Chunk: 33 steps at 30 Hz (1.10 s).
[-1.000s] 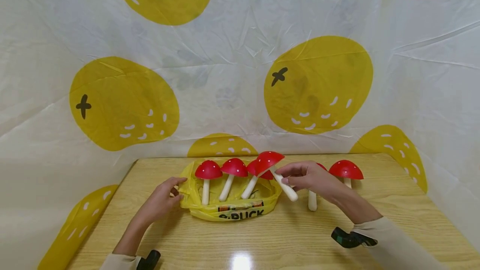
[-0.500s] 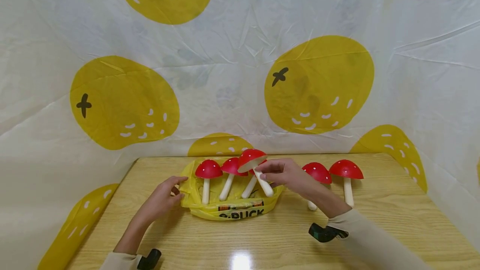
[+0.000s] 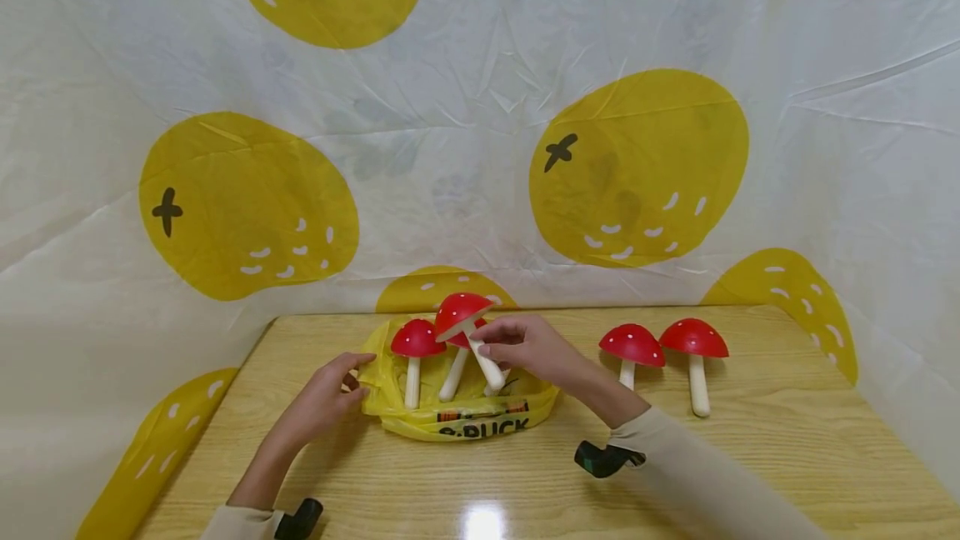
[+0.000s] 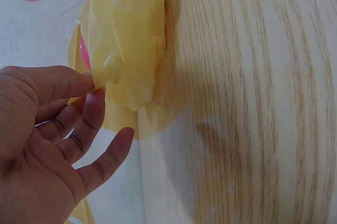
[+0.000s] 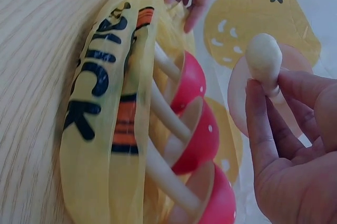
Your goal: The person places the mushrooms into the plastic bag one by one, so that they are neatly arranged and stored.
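My left hand point(image 3: 321, 400) pinches the left edge of a thin yellow plastic bag point(image 3: 405, 425) with black lettering. In the left wrist view, thumb and finger meet on the crumpled bag edge point(image 4: 129, 50). The right hand point(image 3: 538, 354) holds a toy mushroom point(image 3: 459, 314) by its white stem, tilted above the bag, its red cap up and to the left. Three more mushrooms lie side by side in the bag's opening, a left one point(image 3: 417, 338) among them; the right wrist view shows their caps point(image 5: 196, 134) and stems. The held mushroom partly covers two of them in the head view.
Two more red-capped mushrooms, one nearer point(image 3: 632, 344) and one farther right point(image 3: 694, 337), lie on the wooden table point(image 3: 420, 490) to the right of the bag. Behind the table hangs a white cloth point(image 3: 442, 190) printed with yellow fruit shapes.
My right hand has carried the held mushroom leftward, from the bag's right end to above its middle. The left hand stays at the bag's edge.
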{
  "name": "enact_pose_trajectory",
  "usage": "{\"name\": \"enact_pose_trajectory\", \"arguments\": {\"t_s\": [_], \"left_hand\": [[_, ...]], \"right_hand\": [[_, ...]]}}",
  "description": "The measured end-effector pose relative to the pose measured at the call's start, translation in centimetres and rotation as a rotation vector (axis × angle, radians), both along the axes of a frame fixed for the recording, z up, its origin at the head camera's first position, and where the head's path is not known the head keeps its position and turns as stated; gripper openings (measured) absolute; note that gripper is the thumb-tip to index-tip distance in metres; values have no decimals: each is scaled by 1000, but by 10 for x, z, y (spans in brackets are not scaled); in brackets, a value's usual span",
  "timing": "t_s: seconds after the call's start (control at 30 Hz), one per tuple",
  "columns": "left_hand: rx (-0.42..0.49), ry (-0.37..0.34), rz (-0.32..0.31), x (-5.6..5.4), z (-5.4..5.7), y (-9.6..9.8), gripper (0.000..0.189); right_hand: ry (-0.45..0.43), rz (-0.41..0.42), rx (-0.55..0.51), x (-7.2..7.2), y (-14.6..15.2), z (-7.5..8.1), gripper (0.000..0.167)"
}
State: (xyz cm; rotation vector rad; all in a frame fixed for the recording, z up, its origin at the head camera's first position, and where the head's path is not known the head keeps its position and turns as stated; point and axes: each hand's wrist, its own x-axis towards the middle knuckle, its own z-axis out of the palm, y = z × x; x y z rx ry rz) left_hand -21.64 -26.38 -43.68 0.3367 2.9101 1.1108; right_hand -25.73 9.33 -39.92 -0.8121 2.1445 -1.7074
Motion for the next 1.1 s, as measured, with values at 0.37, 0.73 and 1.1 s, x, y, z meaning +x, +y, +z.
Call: {"name": "enact_pose_trajectory", "arguments": {"t_s": [0.37,0.73,1.1], "left_hand": [[6,3,-11,0,1,1,49],[3,-4,3,-1,0,2,50],[14,24,-5,1,0,0,48]], "right_hand": [[-8,33,-4,-5,-29,-7,27],[127,-60,110,2,-62,-9,14],[129,-72,116,7,-84,-14,15]]}}
